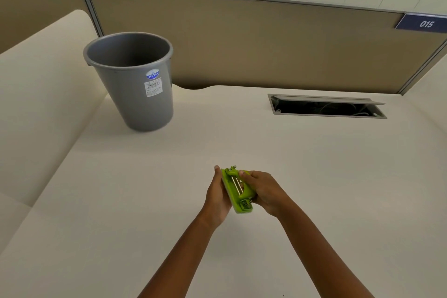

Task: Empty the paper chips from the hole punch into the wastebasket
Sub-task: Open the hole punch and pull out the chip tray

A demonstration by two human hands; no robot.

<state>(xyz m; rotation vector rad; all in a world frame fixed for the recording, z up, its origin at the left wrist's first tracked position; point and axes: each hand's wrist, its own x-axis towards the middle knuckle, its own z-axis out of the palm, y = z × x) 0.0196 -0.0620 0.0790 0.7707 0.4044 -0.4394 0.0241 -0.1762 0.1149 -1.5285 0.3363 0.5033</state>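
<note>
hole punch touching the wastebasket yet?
Apart. The head view shows the green hole punch held between the left hand and right hand over the desk, with bare desktop separating it from the grey wastebasket.

office: cubicle partition [242, 38], numbered desk sign [422, 23]
</note>
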